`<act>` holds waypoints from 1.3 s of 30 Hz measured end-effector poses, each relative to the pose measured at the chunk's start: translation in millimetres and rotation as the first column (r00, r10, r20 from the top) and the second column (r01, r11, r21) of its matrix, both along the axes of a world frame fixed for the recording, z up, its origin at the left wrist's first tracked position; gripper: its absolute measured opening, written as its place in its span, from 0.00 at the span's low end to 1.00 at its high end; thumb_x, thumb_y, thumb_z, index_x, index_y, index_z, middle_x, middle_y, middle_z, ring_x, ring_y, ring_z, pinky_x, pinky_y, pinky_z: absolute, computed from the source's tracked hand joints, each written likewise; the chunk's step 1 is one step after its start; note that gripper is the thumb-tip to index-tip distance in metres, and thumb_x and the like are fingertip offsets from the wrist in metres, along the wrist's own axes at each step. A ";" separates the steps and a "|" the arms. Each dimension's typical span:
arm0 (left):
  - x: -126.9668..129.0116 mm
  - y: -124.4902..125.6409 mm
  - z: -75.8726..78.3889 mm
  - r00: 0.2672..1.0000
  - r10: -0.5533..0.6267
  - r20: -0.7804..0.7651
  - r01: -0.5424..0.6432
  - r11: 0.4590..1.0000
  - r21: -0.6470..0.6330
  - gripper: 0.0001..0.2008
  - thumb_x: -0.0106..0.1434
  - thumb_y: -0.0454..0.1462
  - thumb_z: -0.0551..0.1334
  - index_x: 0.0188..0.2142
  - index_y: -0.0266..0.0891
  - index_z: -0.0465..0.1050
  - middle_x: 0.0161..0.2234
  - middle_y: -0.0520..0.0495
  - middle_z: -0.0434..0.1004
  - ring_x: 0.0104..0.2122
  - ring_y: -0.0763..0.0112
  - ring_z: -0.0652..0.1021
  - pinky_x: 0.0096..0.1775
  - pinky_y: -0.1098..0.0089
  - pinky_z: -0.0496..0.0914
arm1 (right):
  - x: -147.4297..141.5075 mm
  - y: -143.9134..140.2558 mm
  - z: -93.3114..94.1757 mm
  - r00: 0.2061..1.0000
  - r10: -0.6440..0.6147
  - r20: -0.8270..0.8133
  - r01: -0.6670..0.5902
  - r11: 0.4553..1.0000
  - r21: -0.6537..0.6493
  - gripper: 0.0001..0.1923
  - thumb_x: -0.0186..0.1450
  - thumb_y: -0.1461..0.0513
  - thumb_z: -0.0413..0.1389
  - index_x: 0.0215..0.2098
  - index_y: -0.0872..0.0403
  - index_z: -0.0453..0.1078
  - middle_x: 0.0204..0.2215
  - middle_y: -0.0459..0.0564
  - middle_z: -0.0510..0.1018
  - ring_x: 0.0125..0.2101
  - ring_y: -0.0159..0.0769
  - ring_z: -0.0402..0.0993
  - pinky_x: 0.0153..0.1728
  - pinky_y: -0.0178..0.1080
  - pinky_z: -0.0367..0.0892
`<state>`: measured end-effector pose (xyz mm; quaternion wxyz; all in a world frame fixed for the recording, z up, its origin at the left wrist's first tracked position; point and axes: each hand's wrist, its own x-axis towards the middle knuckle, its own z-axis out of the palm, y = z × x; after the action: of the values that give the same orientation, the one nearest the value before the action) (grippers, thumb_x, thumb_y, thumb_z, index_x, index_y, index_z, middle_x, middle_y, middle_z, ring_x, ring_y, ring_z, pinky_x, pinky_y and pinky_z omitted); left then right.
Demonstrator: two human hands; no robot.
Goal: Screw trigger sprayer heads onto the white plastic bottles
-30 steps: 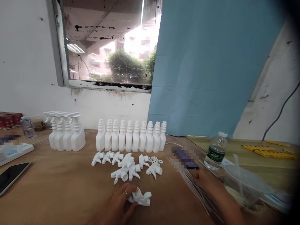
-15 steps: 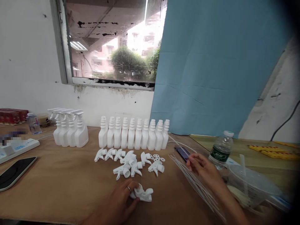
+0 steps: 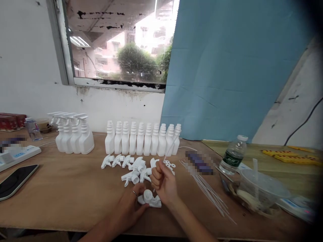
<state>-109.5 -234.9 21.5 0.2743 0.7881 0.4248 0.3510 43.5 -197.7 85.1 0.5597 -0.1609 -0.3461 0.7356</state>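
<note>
Head view: on the brown table (image 3: pixel 63 198), the left hand (image 3: pixel 130 210) has its fingers clamped on a white plastic trigger sprayer head (image 3: pixel 149 199), just before the row of white bottles (image 3: pixel 142 139). The right hand (image 3: pixel 163 181), fingers pinched together, holds a thin white dip tube (image 3: pixel 169 149) above it. The flexible tube could bend and miss the socket.

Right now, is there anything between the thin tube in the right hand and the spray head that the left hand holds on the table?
Nothing visible. The right hand holds the thin tube directly above the spray head, which the left hand steadies; the loose spray heads lie farther back.
</note>
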 end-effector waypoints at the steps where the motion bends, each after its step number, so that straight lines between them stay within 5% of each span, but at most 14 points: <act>1: -0.1 0.2 1.1 1.000 -0.015 0.017 0.015 1.000 -0.011 0.14 0.61 0.34 0.60 0.47 0.40 0.64 0.41 0.47 0.76 0.39 0.66 0.75 0.42 0.69 0.69 | -5.2 2.0 -2.6 1.000 0.007 0.012 -0.007 1.000 0.012 0.31 0.56 0.50 0.64 0.19 0.52 0.45 0.13 0.33 0.43 0.13 0.20 0.33 0.12 0.27 0.32; 12: 0.6 3.0 -0.4 1.000 0.004 0.022 -0.003 0.999 -0.040 0.15 0.59 0.33 0.61 0.47 0.39 0.65 0.43 0.46 0.76 0.42 0.62 0.75 0.45 0.67 0.67 | -19.2 6.7 -22.7 0.994 0.045 0.102 -0.047 0.999 0.023 0.32 0.53 0.48 0.64 0.15 0.52 0.45 0.09 0.32 0.46 0.09 0.17 0.35 0.10 0.26 0.32; 24: 0.6 5.0 -3.4 0.998 0.028 0.056 -0.023 0.995 -0.094 0.16 0.58 0.34 0.62 0.46 0.38 0.65 0.36 0.49 0.76 0.30 0.68 0.73 0.33 0.71 0.66 | -28.0 6.8 -27.6 0.966 0.018 0.259 -0.026 0.999 0.029 0.29 0.51 0.50 0.63 0.11 0.51 0.47 0.06 0.32 0.46 0.08 0.17 0.35 0.10 0.28 0.30; 30: 1.7 8.4 -8.2 0.985 0.025 0.168 -0.008 0.994 -0.105 0.18 0.57 0.34 0.64 0.47 0.39 0.66 0.40 0.48 0.76 0.39 0.64 0.75 0.42 0.69 0.68 | -27.0 0.8 -38.7 0.942 0.028 0.334 -0.080 0.987 0.143 0.26 0.54 0.52 0.61 0.12 0.53 0.51 0.08 0.34 0.48 0.10 0.18 0.38 0.12 0.29 0.33; 34: 1.2 6.1 -6.3 0.992 0.062 0.111 -0.049 0.992 -0.115 0.15 0.57 0.36 0.64 0.45 0.38 0.67 0.33 0.52 0.75 0.30 0.68 0.73 0.35 0.70 0.68 | -27.5 3.2 -38.7 0.949 0.019 0.315 -0.075 0.983 0.168 0.28 0.56 0.50 0.61 0.13 0.52 0.49 0.09 0.33 0.47 0.10 0.19 0.37 0.12 0.29 0.35; 37: 0.1 4.3 -6.2 0.993 0.075 0.091 -0.064 0.991 -0.114 0.15 0.59 0.36 0.62 0.46 0.38 0.67 0.32 0.51 0.74 0.28 0.69 0.72 0.31 0.71 0.67 | -16.0 2.4 -25.2 0.940 0.043 0.339 -0.125 0.966 0.225 0.25 0.60 0.48 0.59 0.17 0.53 0.56 0.12 0.37 0.55 0.13 0.23 0.51 0.14 0.29 0.50; 39: -1.1 3.6 -5.1 0.990 0.042 0.135 -0.025 0.991 -0.129 0.19 0.59 0.37 0.62 0.50 0.38 0.66 0.36 0.49 0.76 0.32 0.67 0.74 0.34 0.70 0.68 | 1.2 -0.6 -14.1 0.903 0.005 0.429 -0.167 0.925 0.341 0.16 0.61 0.50 0.59 0.30 0.55 0.68 0.24 0.46 0.71 0.25 0.31 0.69 0.28 0.35 0.67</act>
<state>-110.6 -231.3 16.4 0.3465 0.7358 0.4395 0.3813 44.7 -198.4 71.0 0.4585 -0.1914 -0.5976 0.6293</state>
